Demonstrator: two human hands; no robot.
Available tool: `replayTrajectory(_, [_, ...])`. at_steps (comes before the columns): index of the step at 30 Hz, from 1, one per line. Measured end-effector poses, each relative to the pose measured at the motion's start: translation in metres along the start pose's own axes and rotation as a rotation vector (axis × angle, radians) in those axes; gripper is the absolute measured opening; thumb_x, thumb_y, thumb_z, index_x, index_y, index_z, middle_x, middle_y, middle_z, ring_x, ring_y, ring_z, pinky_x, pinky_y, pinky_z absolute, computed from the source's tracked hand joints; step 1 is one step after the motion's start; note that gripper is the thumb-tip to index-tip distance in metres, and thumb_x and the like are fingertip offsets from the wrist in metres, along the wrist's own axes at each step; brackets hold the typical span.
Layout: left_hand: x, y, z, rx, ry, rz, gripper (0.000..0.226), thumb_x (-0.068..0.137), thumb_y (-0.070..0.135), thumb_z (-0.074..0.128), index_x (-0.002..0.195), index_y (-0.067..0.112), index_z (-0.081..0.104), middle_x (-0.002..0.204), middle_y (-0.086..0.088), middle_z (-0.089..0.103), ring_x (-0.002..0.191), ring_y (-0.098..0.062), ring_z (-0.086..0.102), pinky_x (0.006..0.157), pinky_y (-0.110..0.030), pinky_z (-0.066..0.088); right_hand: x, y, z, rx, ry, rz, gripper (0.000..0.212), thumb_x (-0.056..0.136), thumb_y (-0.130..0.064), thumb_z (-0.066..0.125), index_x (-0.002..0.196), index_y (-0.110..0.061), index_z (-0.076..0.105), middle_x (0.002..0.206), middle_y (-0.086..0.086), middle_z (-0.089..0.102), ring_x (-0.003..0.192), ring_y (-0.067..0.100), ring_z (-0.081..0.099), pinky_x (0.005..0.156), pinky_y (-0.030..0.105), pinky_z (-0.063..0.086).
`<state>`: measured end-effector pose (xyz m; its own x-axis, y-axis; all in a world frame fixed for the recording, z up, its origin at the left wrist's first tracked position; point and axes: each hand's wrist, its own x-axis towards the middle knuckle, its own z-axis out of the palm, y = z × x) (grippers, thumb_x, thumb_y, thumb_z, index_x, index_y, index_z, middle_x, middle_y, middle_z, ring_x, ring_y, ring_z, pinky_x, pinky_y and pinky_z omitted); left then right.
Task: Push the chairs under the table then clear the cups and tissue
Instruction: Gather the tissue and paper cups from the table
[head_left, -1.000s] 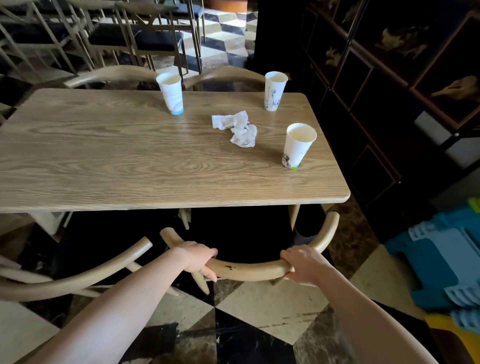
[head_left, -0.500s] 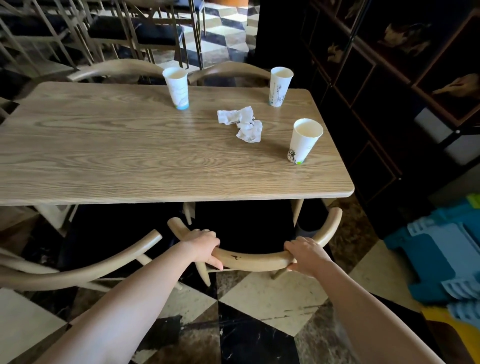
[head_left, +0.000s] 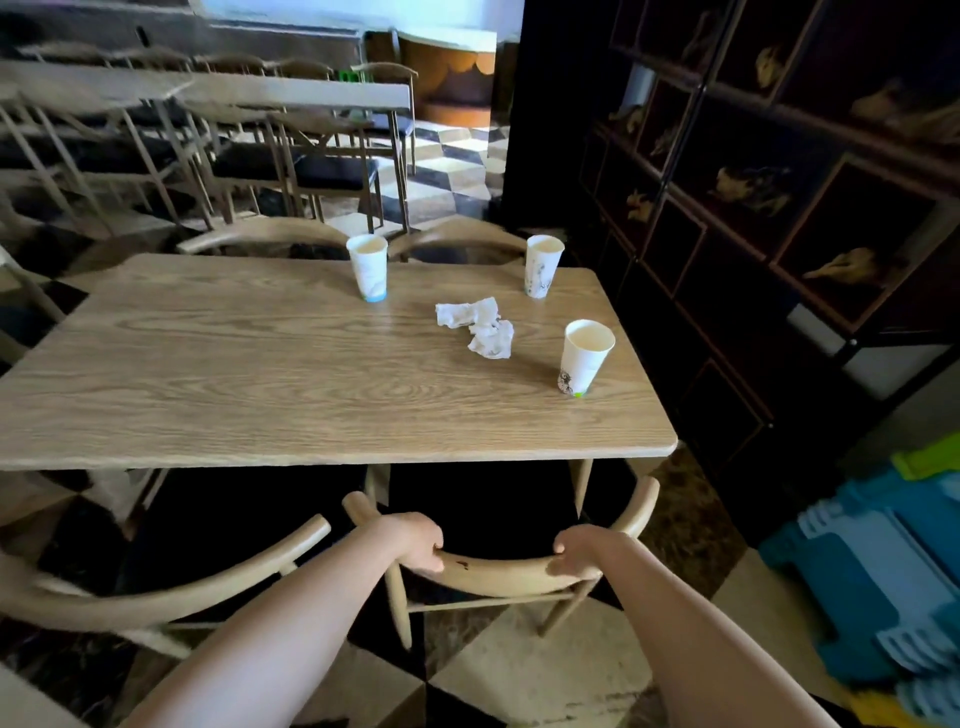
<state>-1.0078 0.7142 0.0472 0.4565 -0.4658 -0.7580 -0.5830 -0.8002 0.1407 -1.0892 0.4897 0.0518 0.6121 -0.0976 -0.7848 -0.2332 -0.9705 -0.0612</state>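
The worktop (head_left: 260, 374) is pale, matt, grained wood; the chair back (head_left: 509, 569) is smooth light wood. Cups (head_left: 584, 358) look like paper, the tissue (head_left: 480, 327) crumpled, the floor (head_left: 530, 675) polished stone.

There is a single view, from a wide-angle camera worn on the person's head. It looks forward and down from above and behind the hands, with both forearms reaching away from the bottom edge. The left hand (head_left: 418, 540) and right hand (head_left: 579, 553) sit low in the frame, close to the lens. Just beyond them lies the table (head_left: 260, 395), filling the middle. Further beyond, the view reaches other rows of seating. To the right of the hands stands a dark shelf unit (head_left: 779, 208). Straight lines bend near the edges.
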Motion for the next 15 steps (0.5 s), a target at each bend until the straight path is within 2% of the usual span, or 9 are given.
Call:
replayTrajectory(4, [-0.008, 0.001, -0.039, 0.020, 0.018, 0.016, 0.051, 0.099, 0.039, 0.041, 0.140, 0.009, 0.046, 0.144, -0.011, 0.047, 0.129, -0.029, 0.048, 0.106, -0.039, 0.041, -0.009, -0.003, -0.037, 0.021, -0.025, -0.015, 0.064, 0.095, -0.057, 0.034, 0.129, -0.007, 0.053, 0.134, 0.009, 0.053, 0.121, 0.028, 0.050, 0.102, 0.036, 0.038])
replayTrajectory(6, [-0.007, 0.000, -0.056, 0.041, 0.050, -0.014, 0.050, 0.098, 0.039, 0.042, 0.137, 0.009, 0.049, 0.141, -0.012, 0.050, 0.126, -0.030, 0.050, 0.104, -0.039, 0.042, -0.008, -0.005, -0.058, 0.035, -0.045, -0.019, 0.064, 0.095, -0.057, 0.035, 0.123, -0.004, 0.058, 0.115, 0.011, 0.062, 0.100, 0.025, 0.056, 0.090, 0.033, 0.042])
replayTrajectory(7, [-0.006, -0.001, -0.065, 0.042, 0.060, -0.018, 0.049, 0.098, 0.038, 0.042, 0.136, 0.008, 0.050, 0.140, -0.012, 0.051, 0.125, -0.030, 0.051, 0.102, -0.038, 0.043, -0.005, -0.005, -0.068, 0.026, -0.052, -0.033, 0.058, 0.097, -0.051, 0.036, 0.124, -0.004, 0.056, 0.112, 0.012, 0.063, 0.092, 0.023, 0.055, 0.084, 0.031, 0.043])
replayTrajectory(9, [-0.002, -0.004, -0.083, 0.035, 0.075, -0.017, 0.047, 0.098, 0.035, 0.042, 0.134, 0.006, 0.052, 0.137, -0.014, 0.053, 0.121, -0.031, 0.053, 0.098, -0.036, 0.043, 0.001, -0.006, -0.093, -0.014, -0.050, -0.062, 0.044, 0.100, -0.040, 0.036, 0.127, -0.009, 0.053, 0.103, 0.012, 0.066, 0.083, 0.020, 0.054, 0.070, 0.025, 0.043])
replayTrajectory(11, [0.007, -0.011, -0.100, 0.011, 0.081, -0.021, 0.045, 0.097, 0.034, 0.044, 0.130, 0.006, 0.055, 0.134, -0.014, 0.056, 0.119, -0.031, 0.055, 0.098, -0.035, 0.044, 0.007, -0.007, -0.116, 0.014, -0.019, -0.055, 0.050, 0.098, -0.045, 0.039, 0.123, -0.004, 0.055, 0.087, 0.006, 0.061, 0.081, 0.020, 0.055, 0.051, 0.018, 0.041])
replayTrajectory(13, [0.021, -0.021, -0.117, -0.024, 0.095, -0.048, 0.042, 0.095, 0.035, 0.047, 0.125, 0.009, 0.060, 0.130, -0.010, 0.061, 0.118, -0.029, 0.057, 0.100, -0.035, 0.046, 0.021, -0.006, -0.140, 0.077, 0.045, -0.066, 0.052, 0.096, -0.043, 0.045, 0.122, 0.002, 0.056, 0.093, 0.007, 0.059, 0.084, 0.023, 0.055, 0.049, 0.018, 0.041])
replayTrajectory(15, [0.036, -0.033, -0.132, -0.059, 0.134, -0.073, 0.039, 0.093, 0.036, 0.050, 0.117, 0.009, 0.064, 0.119, -0.010, 0.066, 0.112, -0.029, 0.060, 0.097, -0.035, 0.047, 0.040, -0.004, -0.161, 0.079, 0.054, -0.073, 0.054, 0.094, -0.048, 0.048, 0.122, -0.003, 0.059, 0.102, 0.007, 0.065, 0.087, 0.022, 0.059, 0.054, 0.022, 0.041])
